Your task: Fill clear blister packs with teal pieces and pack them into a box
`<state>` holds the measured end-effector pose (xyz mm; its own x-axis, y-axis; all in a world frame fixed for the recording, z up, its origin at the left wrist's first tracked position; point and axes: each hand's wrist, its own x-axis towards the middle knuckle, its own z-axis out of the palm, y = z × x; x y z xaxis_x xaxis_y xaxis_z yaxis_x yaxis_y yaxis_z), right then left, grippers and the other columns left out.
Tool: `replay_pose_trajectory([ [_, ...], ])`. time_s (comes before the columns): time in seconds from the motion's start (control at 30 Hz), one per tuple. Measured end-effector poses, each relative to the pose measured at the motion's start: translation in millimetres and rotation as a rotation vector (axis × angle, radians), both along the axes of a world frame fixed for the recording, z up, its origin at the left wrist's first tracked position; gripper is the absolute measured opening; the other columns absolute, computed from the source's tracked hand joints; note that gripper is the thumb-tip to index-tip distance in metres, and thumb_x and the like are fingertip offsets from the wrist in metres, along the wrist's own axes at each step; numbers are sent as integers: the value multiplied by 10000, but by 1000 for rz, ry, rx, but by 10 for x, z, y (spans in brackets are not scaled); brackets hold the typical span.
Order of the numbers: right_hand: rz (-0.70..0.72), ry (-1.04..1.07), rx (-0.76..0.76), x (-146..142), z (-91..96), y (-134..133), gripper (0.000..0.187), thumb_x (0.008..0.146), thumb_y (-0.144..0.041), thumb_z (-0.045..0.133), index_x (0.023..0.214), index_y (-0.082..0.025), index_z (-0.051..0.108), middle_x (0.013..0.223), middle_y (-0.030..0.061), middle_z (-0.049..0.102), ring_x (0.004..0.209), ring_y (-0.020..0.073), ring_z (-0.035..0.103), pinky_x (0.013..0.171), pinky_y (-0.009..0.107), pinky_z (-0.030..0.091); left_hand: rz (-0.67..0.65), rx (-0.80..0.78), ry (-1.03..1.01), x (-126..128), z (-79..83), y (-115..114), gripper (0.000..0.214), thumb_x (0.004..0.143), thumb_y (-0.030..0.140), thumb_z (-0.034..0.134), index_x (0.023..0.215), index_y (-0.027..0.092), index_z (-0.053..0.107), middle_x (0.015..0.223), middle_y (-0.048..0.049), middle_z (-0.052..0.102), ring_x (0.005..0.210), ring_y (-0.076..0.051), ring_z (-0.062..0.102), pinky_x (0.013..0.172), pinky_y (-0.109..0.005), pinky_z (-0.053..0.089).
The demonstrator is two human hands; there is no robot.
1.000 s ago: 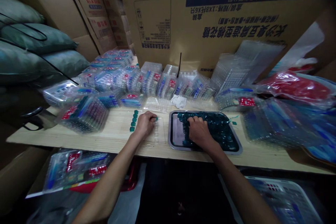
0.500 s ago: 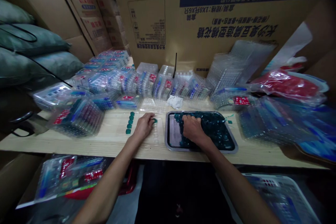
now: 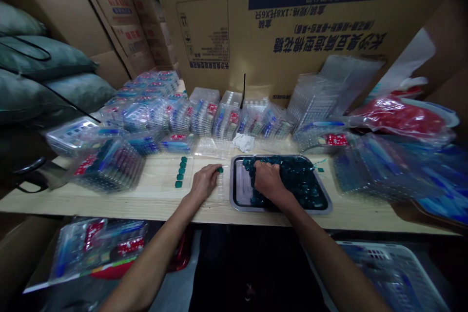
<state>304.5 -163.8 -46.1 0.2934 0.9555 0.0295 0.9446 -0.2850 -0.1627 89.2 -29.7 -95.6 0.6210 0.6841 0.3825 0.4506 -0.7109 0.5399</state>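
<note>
In the head view my left hand (image 3: 204, 181) pinches a small dark green block (image 3: 220, 169) at its fingertips. That block is over a clear plastic tray (image 3: 221, 192), whose outline is faint against the wood. My right hand (image 3: 268, 178) is closed, its fingertips down among glossy dark green blocks (image 3: 300, 183) in a grey metal tray (image 3: 239, 204). What those fingers grip is hidden. Left of my left hand, a column of several green blocks (image 3: 180, 171) sits in another clear plastic tray (image 3: 188, 185).
Filled clear packs (image 3: 109, 163) are stacked at the left and along the back. Stacked clear trays (image 3: 314, 100) lean against a large carton (image 3: 263, 48). A crumpled white tissue (image 3: 243, 142) lies behind the metal tray. A red plastic bag (image 3: 402, 117) is at the right.
My left hand has shifted slightly right and towards me, and the green block at its fingertips shows more clearly. My right hand has hardly moved in the metal tray.
</note>
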Motion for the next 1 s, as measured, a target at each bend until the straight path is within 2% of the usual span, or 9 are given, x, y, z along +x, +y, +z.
replay_pose_trajectory([
  [0.1,-16,77,89,41,-42,-22,308,853,-20,423,1075,-139,601,1016,130,697,981,293,621,826,381,317,1,36,10,-47,-53,-14,288,907,150,521,1132,216,688,1133,-85,737,1035,-207,696,929,-340,540],
  [0.23,-53,238,313,135,-96,-51,320,862,-52,436,1119,-146,602,1033,112,710,975,259,637,839,343,362,-39,69,-13,-127,-74,9,285,894,135,487,1057,207,710,1142,-85,741,1033,-204,709,939,-346,560],
  [0.4,-33,462,526,244,-99,-49,281,861,-106,415,1037,-171,624,839,51,698,713,194,633,715,278,427,74,15,-182,-8,130,-129,317,884,207,532,1157,198,692,1220,-105,699,1125,-242,661,1004,-403,527],
  [0.47,-4,545,563,234,-81,-34,272,867,-122,406,1020,-178,623,777,30,675,642,177,604,661,261,428,115,-179,-325,192,251,-295,300,881,272,575,1144,197,698,1166,-104,709,1050,-237,677,931,-379,553],
  [0.53,49,600,574,180,-54,-17,264,876,-136,403,1026,-179,616,743,18,654,602,168,577,621,253,419,98,-541,-464,452,359,-476,300,863,372,635,1089,193,715,998,-82,736,837,-200,699,762,-324,580],
  [0.6,114,594,580,101,-21,-6,252,878,-143,413,1034,-180,608,788,28,663,638,170,590,638,255,423,57,-913,-582,709,442,-613,374,803,452,711,1053,175,728,872,-57,733,672,-155,670,642,-274,559],
  [0.67,164,543,580,32,5,-5,256,864,-130,428,1048,-175,601,868,52,681,740,188,624,702,272,434,51,-1135,-677,898,501,-673,384,718,432,795,971,147,747,806,-40,721,601,-113,634,599,-231,533],
  [0.83,117,505,513,16,-18,-18,328,844,-83,423,1118,-159,585,903,65,677,804,202,638,763,292,449,198,-1243,-832,1020,571,-618,208,629,177,826,806,123,731,644,0,674,537,-80,605,558,-182,508],
  [1.0,12,480,533,58,-99,-12,329,841,-93,448,1123,-159,602,966,92,673,912,220,641,834,308,470,182,-1293,-911,1006,589,-586,180,683,33,722,843,114,743,736,-26,720,578,-78,655,608,-170,557],
])
